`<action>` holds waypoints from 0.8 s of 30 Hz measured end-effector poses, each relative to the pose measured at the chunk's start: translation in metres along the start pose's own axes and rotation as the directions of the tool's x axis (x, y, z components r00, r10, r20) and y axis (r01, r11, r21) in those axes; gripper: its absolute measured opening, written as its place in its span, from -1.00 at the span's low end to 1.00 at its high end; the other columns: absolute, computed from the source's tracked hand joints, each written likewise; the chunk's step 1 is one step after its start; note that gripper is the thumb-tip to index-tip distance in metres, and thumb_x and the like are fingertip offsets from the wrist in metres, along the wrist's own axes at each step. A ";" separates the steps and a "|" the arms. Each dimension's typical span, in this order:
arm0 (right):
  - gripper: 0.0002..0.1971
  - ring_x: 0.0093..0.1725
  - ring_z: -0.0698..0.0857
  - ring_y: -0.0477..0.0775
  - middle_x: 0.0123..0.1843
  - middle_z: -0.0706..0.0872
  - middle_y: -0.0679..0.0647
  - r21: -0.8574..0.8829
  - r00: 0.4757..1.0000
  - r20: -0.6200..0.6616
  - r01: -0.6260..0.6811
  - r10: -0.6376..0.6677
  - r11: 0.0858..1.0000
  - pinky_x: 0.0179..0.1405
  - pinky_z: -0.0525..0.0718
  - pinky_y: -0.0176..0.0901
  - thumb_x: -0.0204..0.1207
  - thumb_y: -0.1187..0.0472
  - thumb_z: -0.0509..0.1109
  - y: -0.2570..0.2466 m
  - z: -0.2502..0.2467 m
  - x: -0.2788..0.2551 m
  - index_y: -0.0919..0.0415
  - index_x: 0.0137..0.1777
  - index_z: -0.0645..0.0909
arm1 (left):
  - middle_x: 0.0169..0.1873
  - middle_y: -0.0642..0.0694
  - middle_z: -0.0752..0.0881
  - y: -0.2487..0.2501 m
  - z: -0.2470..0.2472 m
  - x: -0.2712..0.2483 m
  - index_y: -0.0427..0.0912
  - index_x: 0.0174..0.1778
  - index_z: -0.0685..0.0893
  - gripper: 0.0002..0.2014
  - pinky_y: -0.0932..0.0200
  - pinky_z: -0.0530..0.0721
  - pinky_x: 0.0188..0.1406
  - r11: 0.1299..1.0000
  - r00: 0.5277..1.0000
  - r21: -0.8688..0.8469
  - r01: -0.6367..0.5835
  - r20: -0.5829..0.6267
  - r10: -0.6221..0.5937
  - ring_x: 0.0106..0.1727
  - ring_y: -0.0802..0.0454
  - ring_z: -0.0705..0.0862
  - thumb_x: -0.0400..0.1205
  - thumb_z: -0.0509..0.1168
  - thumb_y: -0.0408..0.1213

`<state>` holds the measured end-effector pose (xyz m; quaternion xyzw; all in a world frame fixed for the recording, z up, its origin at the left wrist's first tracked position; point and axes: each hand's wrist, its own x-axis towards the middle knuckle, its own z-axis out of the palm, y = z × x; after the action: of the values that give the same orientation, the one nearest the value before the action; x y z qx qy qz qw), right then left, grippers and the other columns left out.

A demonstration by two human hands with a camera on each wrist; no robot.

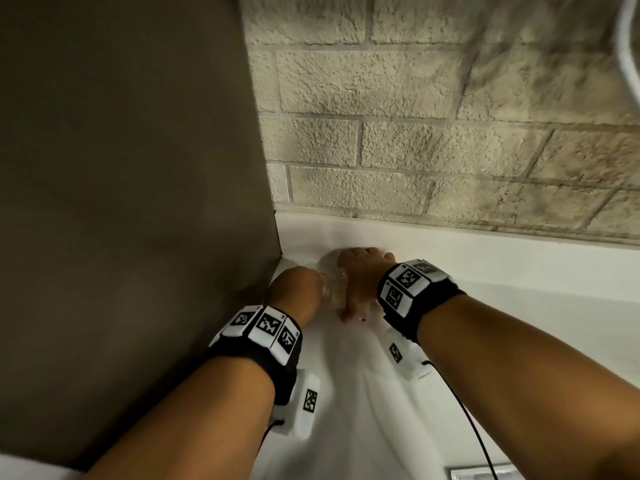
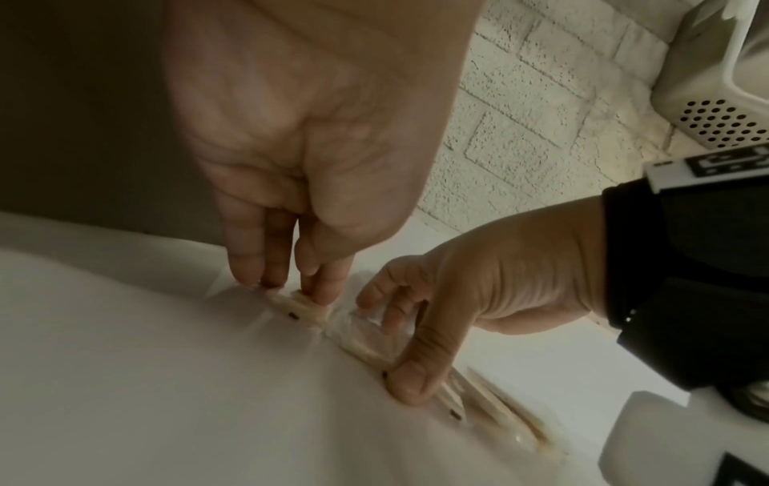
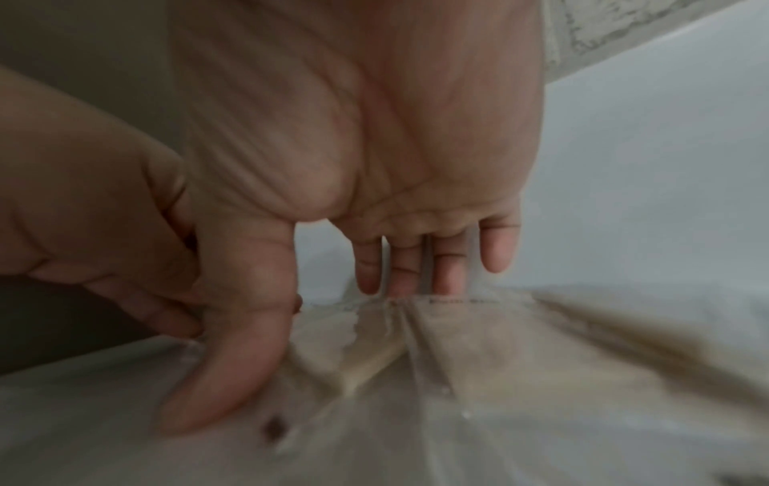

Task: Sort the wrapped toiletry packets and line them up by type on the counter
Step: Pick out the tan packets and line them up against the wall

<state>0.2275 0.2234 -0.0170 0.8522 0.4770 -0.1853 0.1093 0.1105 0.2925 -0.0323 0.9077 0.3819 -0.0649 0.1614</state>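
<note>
The packets (image 2: 366,342) are thin, flat and pale tan, each in a clear shiny wrapper. They lie flat on the white counter (image 1: 485,289), side by side and touching, close to the corner where the brown wall (image 1: 121,168) meets the counter. One packet (image 2: 306,309) lies nearest that wall, and the others (image 2: 495,411) lie in a row going away from it. Small dark marks show on some wrappers. How many there are cannot be told.
</note>
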 end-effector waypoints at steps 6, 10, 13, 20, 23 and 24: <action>0.03 0.49 0.41 0.28 0.49 0.48 0.13 0.088 0.993 -0.119 0.026 -0.016 0.996 0.38 0.35 0.20 0.04 -0.20 0.67 -0.006 0.000 -0.003 0.09 0.51 0.32 | 0.17 -0.20 0.73 -0.005 0.003 -0.003 -0.16 0.14 0.77 -0.73 -0.06 0.63 0.27 0.988 0.998 -0.157 -0.008 -0.057 -0.001 0.21 -0.21 0.67 0.68 0.18 -0.26; -0.08 0.47 0.45 0.26 0.45 0.51 0.09 0.085 0.976 -0.203 0.102 -0.083 0.991 0.38 0.36 0.20 0.11 -0.26 0.60 -0.012 0.001 -0.005 -0.08 0.49 0.35 | 0.11 -0.19 0.71 -0.011 0.003 -0.004 -0.11 0.13 0.65 -0.75 -0.03 0.65 0.15 0.970 0.989 -0.242 -0.032 -0.148 -0.004 0.12 -0.20 0.67 0.61 0.18 -0.41; -0.17 0.45 0.48 0.22 0.42 0.52 0.07 0.070 0.966 -0.219 0.158 -0.139 0.985 0.40 0.39 0.16 0.17 -0.29 0.55 -0.013 -0.001 -0.004 -0.15 0.47 0.38 | 0.20 -0.18 0.67 -0.011 0.003 -0.006 -0.05 0.24 0.69 -0.71 -0.04 0.62 0.24 0.972 0.992 -0.225 -0.065 -0.118 0.039 0.20 -0.22 0.65 0.64 0.20 -0.29; -0.59 0.39 0.54 0.13 0.42 0.54 0.05 0.263 0.911 -0.408 0.182 -0.061 0.948 0.39 0.51 0.00 0.48 0.28 0.39 0.014 -0.003 -0.020 0.07 0.34 0.59 | 0.28 -0.10 0.67 -0.008 0.005 -0.004 -0.03 0.23 0.75 -0.65 -0.04 0.57 0.36 0.961 0.999 -0.277 -0.008 -0.048 -0.006 0.32 -0.18 0.63 0.59 0.24 -0.37; -0.69 0.30 0.62 0.11 0.31 0.67 0.05 0.292 0.934 -0.356 0.072 0.038 0.954 0.34 0.57 -0.06 0.56 0.34 0.24 0.031 -0.005 -0.024 0.12 0.21 0.69 | 0.34 -0.12 0.64 -0.008 0.005 0.000 -0.04 0.24 0.75 -0.65 0.01 0.53 0.40 0.959 0.999 -0.282 -0.003 -0.053 -0.013 0.34 -0.18 0.61 0.61 0.23 -0.39; -0.74 0.26 0.64 0.12 0.28 0.70 0.07 0.266 0.939 -0.341 0.053 0.042 0.962 0.31 0.59 -0.04 0.58 0.26 0.27 0.032 -0.006 -0.025 0.16 0.19 0.70 | 0.35 -0.13 0.64 -0.008 0.005 0.000 -0.06 0.25 0.74 -0.66 0.01 0.53 0.40 0.964 0.999 -0.267 -0.003 -0.052 -0.011 0.34 -0.18 0.60 0.62 0.22 -0.38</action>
<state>0.2442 0.1903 -0.0006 0.8769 0.4612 -0.0975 -0.0940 0.1045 0.2964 -0.0390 0.8783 0.3933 0.0109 0.2716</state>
